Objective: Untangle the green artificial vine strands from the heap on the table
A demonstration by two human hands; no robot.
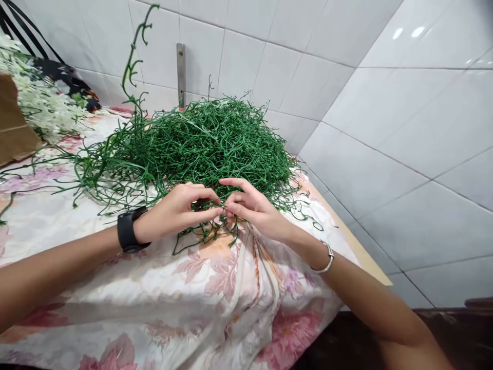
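A large tangled heap of thin green stems [219,144] lies on a flowered cloth. At its front edge my left hand [185,208], with a black watch on the wrist, pinches a green stem between thumb and fingers. My right hand [250,205], with a silver bracelet on the wrist, meets it fingertip to fingertip, its thumb and fingers closed on the same stem and its index finger raised. A few loose stems [210,235] hang just below the fingers. The exact point of grip is partly hidden by the fingertips.
White flowers [50,103] and a piece of brown cardboard [15,123] are at the left. One long curly stem [133,61] sticks up from the heap. White tiled walls [239,46] stand behind and at the right; a metal bracket [181,74] is on the back wall.
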